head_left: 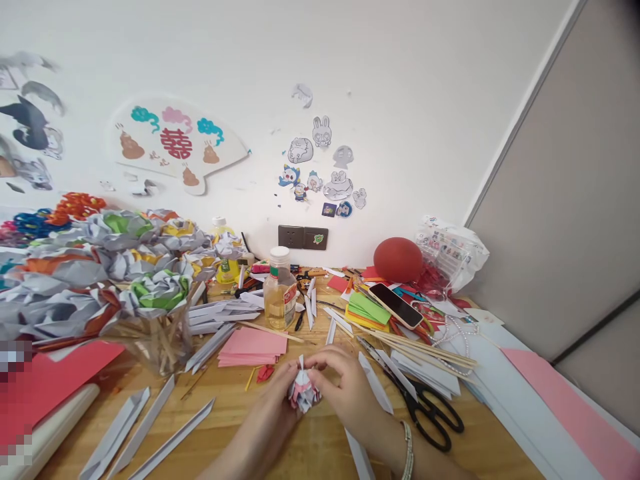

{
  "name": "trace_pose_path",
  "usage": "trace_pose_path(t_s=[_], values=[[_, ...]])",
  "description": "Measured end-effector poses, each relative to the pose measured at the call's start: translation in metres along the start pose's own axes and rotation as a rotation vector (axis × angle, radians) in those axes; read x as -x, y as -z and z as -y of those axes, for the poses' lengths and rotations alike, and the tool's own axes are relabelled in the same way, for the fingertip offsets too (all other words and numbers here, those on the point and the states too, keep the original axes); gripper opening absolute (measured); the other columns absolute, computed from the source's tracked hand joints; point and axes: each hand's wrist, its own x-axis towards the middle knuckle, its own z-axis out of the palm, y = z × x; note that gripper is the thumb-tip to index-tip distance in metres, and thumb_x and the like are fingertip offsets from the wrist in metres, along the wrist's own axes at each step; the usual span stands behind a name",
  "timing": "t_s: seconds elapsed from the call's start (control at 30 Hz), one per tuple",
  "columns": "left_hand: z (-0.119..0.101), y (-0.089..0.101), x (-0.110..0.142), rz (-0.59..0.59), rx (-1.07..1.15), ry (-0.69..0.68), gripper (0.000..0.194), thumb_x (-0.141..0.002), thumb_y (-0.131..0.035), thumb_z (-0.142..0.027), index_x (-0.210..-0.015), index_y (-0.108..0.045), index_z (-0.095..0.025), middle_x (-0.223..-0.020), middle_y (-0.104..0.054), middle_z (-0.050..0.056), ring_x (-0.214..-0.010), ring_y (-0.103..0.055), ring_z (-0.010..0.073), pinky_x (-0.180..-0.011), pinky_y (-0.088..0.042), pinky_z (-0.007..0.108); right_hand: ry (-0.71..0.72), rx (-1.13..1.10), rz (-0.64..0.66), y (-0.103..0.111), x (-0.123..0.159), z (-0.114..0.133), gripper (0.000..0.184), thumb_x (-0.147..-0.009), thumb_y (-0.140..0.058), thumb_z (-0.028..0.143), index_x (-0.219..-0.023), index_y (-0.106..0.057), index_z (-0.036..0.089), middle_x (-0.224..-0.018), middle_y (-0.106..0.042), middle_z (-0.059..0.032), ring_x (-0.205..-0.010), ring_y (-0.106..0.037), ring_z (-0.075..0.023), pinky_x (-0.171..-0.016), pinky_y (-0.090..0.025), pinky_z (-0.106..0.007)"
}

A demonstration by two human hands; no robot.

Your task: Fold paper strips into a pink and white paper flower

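You hold the flower [303, 395], a small one of folded white and pink paper, in front of you just above the table [250, 417]. Your left hand [278, 395] curls around its left side, thumb along the top. Your right hand [345, 383] pinches it from the other side with thumb and fingertips, close to the white tip that sticks up; your fingers cover part of it, so it is hard to say which fold they grip.

The space around you is tight. By your right wrist, with its bracelet [408, 450], lie the scissors [411, 400], handles toward you, and a long white strip [357, 453] passes beneath that forearm. Sticks [430, 348] lie across white paper beyond the scissors, and the phone [395, 305] rests near green and yellow sheets [369, 309].

Straight ahead, the bottle [280, 297] stands upright behind the pink sheets [253, 345], with a red scrap [265, 373] just beside your left fingers. More folded strips [161, 437] lie to your left, in front of the clear container [183, 333] crowded with large paper blooms [160, 291]. A red ball [398, 260] sits at the back right against a plastic bag [457, 253].
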Motion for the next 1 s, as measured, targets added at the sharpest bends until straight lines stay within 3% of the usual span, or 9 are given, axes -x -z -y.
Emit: trace_pose_path(t_s=[0.07, 0.2, 0.33, 0.47, 0.67, 0.77, 0.87, 1.0], values=[[0.002, 0.007, -0.003, 0.018, -0.169, -0.041, 0.019, -0.072, -0.065, -0.04, -0.076, -0.065, -0.021, -0.078, -0.064, 0.002, -0.082, -0.057, 0.0201, -0.078, -0.046, 0.031, -0.051, 0.011, -0.007, 0.001, -0.001, -0.003, 0.011, -0.076, -0.06, 0.012, -0.082, -0.066, 0.018, -0.083, -0.066, -0.003, -0.084, -0.059, -0.0182, -0.079, -0.044, -0.03], [-0.003, 0.015, -0.007, 0.061, -0.544, -0.17, 0.025, -0.075, -0.058, -0.038, -0.094, -0.064, -0.023, -0.105, -0.065, 0.005, -0.106, -0.053, 0.0246, -0.094, -0.038, 0.032, -0.119, -0.015, 0.054, 0.0, -0.003, -0.011, 0.024, -0.071, -0.062, 0.009, -0.094, -0.067, 0.018, -0.088, -0.066, -0.0035, -0.083, -0.059, -0.0183, -0.078, -0.046, -0.03], [-0.009, 0.012, -0.005, 0.088, -0.811, -0.227, 0.031, -0.078, -0.051, -0.037, -0.101, -0.062, -0.02, -0.111, -0.064, 0.009, -0.108, -0.054, 0.0271, -0.097, -0.037, 0.037, -0.182, -0.029, 0.041, -0.002, -0.004, -0.021, 0.014, -0.071, -0.065, 0.015, -0.085, -0.067, 0.017, -0.083, -0.067, -0.003, -0.08, -0.061, -0.0187, -0.073, -0.047, -0.029], [-0.007, 0.01, -0.002, 0.042, -1.009, -0.32, 0.035, -0.079, -0.048, -0.033, -0.109, -0.061, -0.019, -0.118, -0.062, 0.011, -0.112, -0.052, 0.0281, -0.1, -0.034, 0.04, -0.204, 0.056, -0.014, -0.004, -0.004, -0.025, 0.006, -0.07, -0.068, 0.016, -0.076, -0.069, 0.017, -0.08, -0.068, -0.0033, -0.08, -0.061, -0.0197, -0.074, -0.045, -0.03], [-0.015, 0.008, -0.002, 0.078, -1.038, -0.314, 0.023, -0.078, -0.05, -0.03, -0.088, -0.066, -0.018, -0.095, -0.07, 0.009, -0.092, -0.062, 0.0253, -0.083, -0.046, 0.034, -0.192, 0.078, -0.013, -0.003, -0.003, -0.023, 0.007, -0.068, -0.07, 0.016, -0.068, -0.064, 0.017, -0.072, -0.063, -0.0001, -0.075, -0.057, -0.0169, -0.07, -0.041, -0.026], [-0.022, 0.01, -0.006, 0.068, -1.017, -0.25, 0.019, -0.074, -0.056, -0.033, -0.076, -0.066, -0.017, -0.077, -0.069, 0.006, -0.074, -0.063, 0.0218, -0.068, -0.048, 0.029, -0.266, -0.114, 0.079, -0.002, -0.004, -0.024, 0.012, -0.071, -0.068, 0.024, -0.067, -0.059, 0.016, -0.066, -0.058, 0.002, -0.066, -0.054, -0.013, -0.061, -0.04, -0.023], [-0.026, 0.016, -0.011, 0.17, -0.914, -0.072, 0.026, -0.07, -0.061, -0.041, -0.073, -0.064, -0.015, -0.064, -0.065, 0.002, -0.055, -0.059, 0.0167, -0.054, -0.045, 0.026, -0.345, -0.29, 0.172, 0.001, -0.006, -0.028, 0.023, -0.068, -0.071, 0.033, -0.067, -0.056, 0.015, -0.061, -0.054, 0.0033, -0.056, -0.05, -0.01, -0.053, -0.038, -0.021], [-0.028, 0.022, -0.015, 0.234, -0.913, 0.005, 0.026, -0.061, -0.071, -0.039, -0.062, -0.062, -0.014, -0.055, -0.062, -0.002, -0.052, -0.053, 0.0127, -0.053, -0.039, 0.022, -0.382, -0.322, 0.334, 0.006, -0.009, -0.033, 0.023, -0.063, -0.074, 0.029, -0.068, -0.059, 0.014, -0.062, -0.057, 0.0031, -0.056, -0.05, -0.0086, -0.052, -0.037, -0.02]])
